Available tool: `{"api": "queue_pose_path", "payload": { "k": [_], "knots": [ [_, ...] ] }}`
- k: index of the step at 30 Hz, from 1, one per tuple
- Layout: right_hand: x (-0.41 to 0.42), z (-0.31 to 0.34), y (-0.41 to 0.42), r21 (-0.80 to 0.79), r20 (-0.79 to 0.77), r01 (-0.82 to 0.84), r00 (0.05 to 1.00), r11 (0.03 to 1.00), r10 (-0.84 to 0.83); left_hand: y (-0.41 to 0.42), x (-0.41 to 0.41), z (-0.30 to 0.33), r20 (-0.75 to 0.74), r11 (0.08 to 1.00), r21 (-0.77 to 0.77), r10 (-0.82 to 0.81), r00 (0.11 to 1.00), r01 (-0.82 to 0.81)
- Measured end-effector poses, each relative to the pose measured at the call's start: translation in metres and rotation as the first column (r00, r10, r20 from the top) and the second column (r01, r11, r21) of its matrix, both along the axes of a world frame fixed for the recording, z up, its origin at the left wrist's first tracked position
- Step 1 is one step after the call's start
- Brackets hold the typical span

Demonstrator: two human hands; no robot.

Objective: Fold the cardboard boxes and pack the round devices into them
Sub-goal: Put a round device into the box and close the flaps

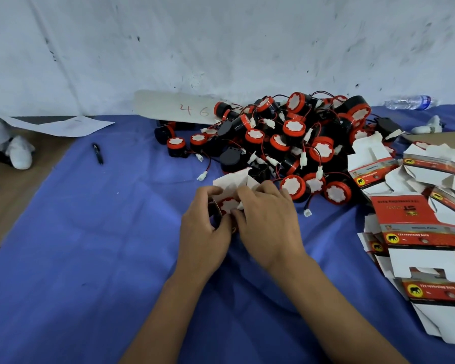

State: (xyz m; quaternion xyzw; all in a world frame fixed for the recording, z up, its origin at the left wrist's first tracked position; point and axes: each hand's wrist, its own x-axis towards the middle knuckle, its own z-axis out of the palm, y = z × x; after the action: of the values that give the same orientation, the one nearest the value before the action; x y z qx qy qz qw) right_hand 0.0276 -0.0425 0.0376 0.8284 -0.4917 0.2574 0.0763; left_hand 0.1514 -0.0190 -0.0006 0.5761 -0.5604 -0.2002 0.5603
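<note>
At the middle of the blue cloth, my left hand (205, 227) and my right hand (265, 219) both grip a small cardboard box (234, 181) whose white flaps stand open. A round device (229, 204) with a red rim and white face sits inside the box, between my thumbs. Most of the box body is hidden under my fingers. Behind it lies a large pile of round devices (294, 132), black with red rims and thin wires. A fanned stack of flat unfolded boxes (418, 232), red and white with an elephant logo, lies at the right.
A black pen (97, 153) lies on the blue cloth (90, 245) at the left. A cardboard sheet marked "46" (179, 107) leans at the wall. A water bottle (411, 102) lies at the back right. White paper (63, 124) and white cloth (19, 153) sit at the far left.
</note>
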Motion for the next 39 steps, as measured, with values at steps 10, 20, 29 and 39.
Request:
{"api": "queue_pose_path", "payload": {
  "k": [10, 20, 29, 39],
  "knots": [
    [0.011, 0.042, -0.025, 0.261, -0.144, 0.046, 0.99, 0.964, -0.008, 0.002, 0.004, 0.002, 0.008, 0.989, -0.039, -0.145, 0.989, 0.145],
    [0.004, 0.04, -0.021, 0.205, -0.182, 0.089, 0.982, 0.975, -0.052, -0.002, 0.005, -0.001, 0.048, 0.988, -0.035, -0.151, 0.987, 0.153],
    [-0.002, 0.039, -0.022, 0.094, -0.262, 0.157, 0.957, 0.983, -0.128, -0.003, 0.004, -0.005, 0.325, 0.998, -0.026, -0.049, 0.944, 0.061],
    [-0.041, 0.067, -0.034, 0.55, 0.084, -0.049, 0.997, 0.834, 0.003, -0.002, -0.001, 0.005, 0.35, 0.996, -0.042, -0.054, 0.935, 0.073]
  ]
}}
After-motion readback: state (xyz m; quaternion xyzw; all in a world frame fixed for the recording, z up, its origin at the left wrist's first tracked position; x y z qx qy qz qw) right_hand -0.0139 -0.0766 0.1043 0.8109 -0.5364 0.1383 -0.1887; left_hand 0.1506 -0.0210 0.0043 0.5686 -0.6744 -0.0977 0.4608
